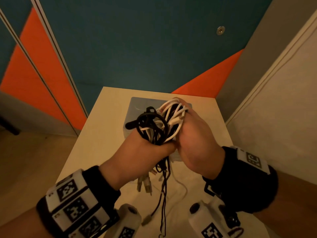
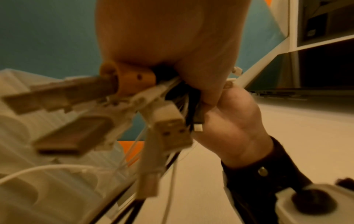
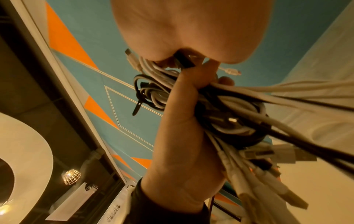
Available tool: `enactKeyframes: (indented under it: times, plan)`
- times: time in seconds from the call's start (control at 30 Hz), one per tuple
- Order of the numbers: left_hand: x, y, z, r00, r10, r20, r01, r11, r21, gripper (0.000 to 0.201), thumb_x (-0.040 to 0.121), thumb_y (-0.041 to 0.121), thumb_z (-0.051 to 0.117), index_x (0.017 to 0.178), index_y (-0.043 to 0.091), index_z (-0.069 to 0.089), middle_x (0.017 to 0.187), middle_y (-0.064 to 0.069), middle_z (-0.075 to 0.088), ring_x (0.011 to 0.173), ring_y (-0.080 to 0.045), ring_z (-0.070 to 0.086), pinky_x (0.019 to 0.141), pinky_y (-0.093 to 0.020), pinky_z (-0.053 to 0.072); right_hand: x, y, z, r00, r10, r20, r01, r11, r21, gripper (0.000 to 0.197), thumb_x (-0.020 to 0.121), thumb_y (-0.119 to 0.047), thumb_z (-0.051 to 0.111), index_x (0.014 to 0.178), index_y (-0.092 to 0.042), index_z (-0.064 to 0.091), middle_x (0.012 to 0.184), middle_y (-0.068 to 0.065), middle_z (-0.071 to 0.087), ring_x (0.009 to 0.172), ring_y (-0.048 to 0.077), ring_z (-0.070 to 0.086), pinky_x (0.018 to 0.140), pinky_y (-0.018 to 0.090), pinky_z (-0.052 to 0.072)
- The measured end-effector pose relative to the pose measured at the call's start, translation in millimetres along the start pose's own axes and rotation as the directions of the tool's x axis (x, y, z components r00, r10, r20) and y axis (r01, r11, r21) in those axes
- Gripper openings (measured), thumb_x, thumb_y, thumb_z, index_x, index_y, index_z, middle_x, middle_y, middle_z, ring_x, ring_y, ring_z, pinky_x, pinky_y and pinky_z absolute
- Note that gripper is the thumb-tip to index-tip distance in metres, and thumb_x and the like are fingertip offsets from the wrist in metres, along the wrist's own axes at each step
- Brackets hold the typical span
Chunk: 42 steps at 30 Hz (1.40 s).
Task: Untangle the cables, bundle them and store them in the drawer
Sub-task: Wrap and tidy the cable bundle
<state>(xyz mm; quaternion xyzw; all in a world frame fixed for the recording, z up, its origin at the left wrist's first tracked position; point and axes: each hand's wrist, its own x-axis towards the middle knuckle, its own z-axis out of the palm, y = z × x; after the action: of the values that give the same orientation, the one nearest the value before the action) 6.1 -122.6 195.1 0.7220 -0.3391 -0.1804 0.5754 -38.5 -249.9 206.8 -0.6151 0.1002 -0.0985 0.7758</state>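
Both the left hand (image 1: 137, 152) and right hand (image 1: 197, 140) clench the cables (image 1: 163, 124), plugs seemingly dangling below.

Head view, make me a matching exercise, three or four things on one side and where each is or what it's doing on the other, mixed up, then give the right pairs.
Things:
1. cable bundle
2. left hand
3. right hand
4. loose plug ends

Places or states:
A. dangling below the hands, over the white table
B. grips the bundle from the right side
C. black and white loops, held up between both hands
D. grips the bundle from the left side, thumb across it

Pairs: 1-C, 2-D, 3-B, 4-A
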Motion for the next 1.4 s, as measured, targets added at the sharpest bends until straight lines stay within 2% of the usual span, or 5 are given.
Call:
enactKeyframes:
  times: [0.1, 0.53, 0.9, 1.17, 1.4]
  plan:
    - [0, -3, -6, 1.0, -0.022, 0.018, 0.022, 1.0, 0.002, 0.013, 0.086, 0.0, 0.066, 0.096, 0.009, 0.068, 0.085, -0.02, 0.066, 0.079, -0.038, 0.061, 0.069, -0.052, 0.051, 3, -3, 4, 0.988, -0.126, 0.089, 0.138, 0.98, -0.142, 0.036, 0.102, -0.006, 0.029, 0.097, -0.021, 0.061, 0.062, -0.018, 0.066, 0.065, -0.009, 0.062, 0.065, 0.008, 0.049]
    - [-1, 1, -20, 0.992, 0.011, -0.129, -0.01, 1.0, 0.01, 0.017, 0.084, 0.006, 0.071, 0.101, 0.006, 0.069, 0.092, -0.019, 0.069, 0.084, -0.033, 0.065, 0.072, -0.042, 0.053, 5, 10, -12, 0.954, -0.18, 0.239, 0.291, 0.747, -0.597, 0.042, 0.094, -0.045, 0.041, 0.105, -0.015, 0.067, 0.105, 0.011, 0.067, 0.101, 0.026, 0.062, 0.09, 0.055, 0.046]
    - [0, 8, -19, 0.979, -0.006, -0.204, -0.017, 0.994, -0.111, 0.018, 0.085, -0.001, 0.066, 0.09, 0.016, 0.069, 0.081, 0.004, 0.071, 0.075, -0.007, 0.068, 0.063, -0.017, 0.054, 0, 28, -16, 0.898, -0.247, 0.364, 0.421, 0.721, -0.55, 0.019, 0.1, -0.023, 0.037, 0.105, -0.037, 0.049, 0.098, -0.016, 0.054, 0.095, -0.004, 0.053, 0.084, 0.011, 0.039]
    - [0, 0, -16, 0.972, -0.18, -0.15, 0.126, 0.942, -0.312, 0.025, 0.089, 0.007, 0.065, 0.106, 0.025, 0.07, 0.098, 0.007, 0.076, 0.095, -0.007, 0.071, 0.077, -0.023, 0.056, 4, 41, -22, 0.864, -0.304, 0.401, 0.5, 0.611, -0.613, 0.028, 0.098, -0.029, 0.038, 0.104, -0.013, 0.06, 0.094, -0.003, 0.055, 0.09, 0.008, 0.054, 0.08, 0.023, 0.045]
    - [5, 6, -19, 0.954, -0.17, -0.245, 0.065, 0.921, -0.385, 0.024, 0.087, -0.004, 0.062, 0.085, 0.017, 0.074, 0.092, -0.009, 0.076, 0.092, -0.027, 0.073, 0.081, -0.047, 0.059, -3, 59, -21, 0.926, -0.025, 0.377, 0.138, 0.951, -0.276, 0.073, 0.072, -0.052, 0.077, 0.129, -0.036, 0.035, 0.129, -0.011, 0.055, 0.122, 0.006, 0.055, 0.101, 0.032, 0.047]
